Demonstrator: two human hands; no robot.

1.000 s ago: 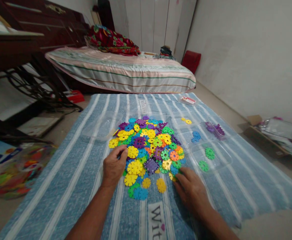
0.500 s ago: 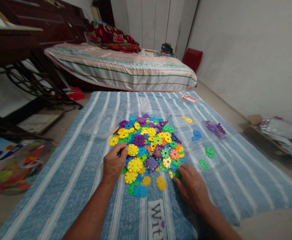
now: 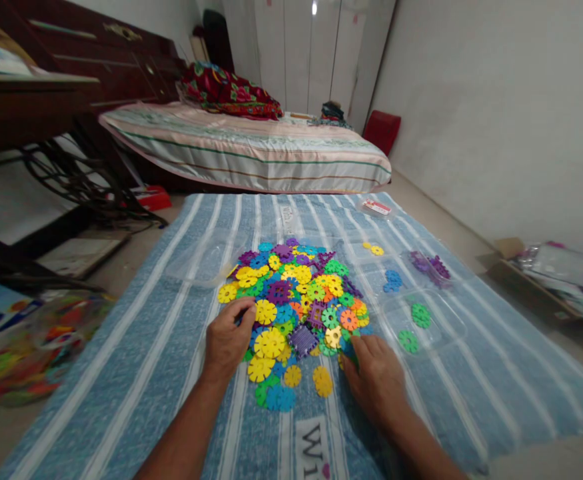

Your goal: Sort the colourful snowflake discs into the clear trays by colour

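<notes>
A heap of coloured plastic gear-shaped discs [image 3: 294,303] lies on a blue striped cloth [image 3: 161,347]. My left hand [image 3: 228,340] rests at the heap's left edge, fingers curled and pinched beside a yellow disc [image 3: 265,311]. At the heap's lower right, my right hand [image 3: 374,377] has its fingers curled down onto a green disc [image 3: 352,351]. Whether either hand has a disc in its grip is unclear. Clear plastic trays to the right hold sorted discs: green [image 3: 415,327], blue [image 3: 392,280], purple [image 3: 431,265] and yellow [image 3: 374,249].
An empty clear tray [image 3: 196,263] lies left of the heap. A mattress [image 3: 251,150] is behind the cloth, dark furniture [image 3: 46,120] stands at the left, a colourful bag [image 3: 16,347] lies on the floor left, and a cardboard box [image 3: 536,273] sits by the right wall.
The view shifted slightly. My right hand slid a little left and up into the heap's edge, fingers curling over a green disc. My left hand stayed at the heap's left edge.
</notes>
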